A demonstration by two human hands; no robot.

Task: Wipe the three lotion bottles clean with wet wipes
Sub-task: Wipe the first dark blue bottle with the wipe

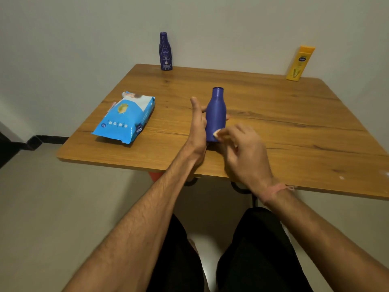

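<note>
A plain blue lotion bottle stands upright near the middle of the wooden table. My left hand wraps around its left side, fingers behind it. My right hand pinches a small white wet wipe against the bottle's lower right side. A dark blue Nivea bottle stands at the table's far edge by the wall. At the far right corner stands a yellow lotion bottle. A blue pack of wet wipes lies to the left.
The table stands against a pale wall. Its near edge runs just above my knees in dark trousers. Black table legs show under the top. The floor is pale, with a dark skirting at far left.
</note>
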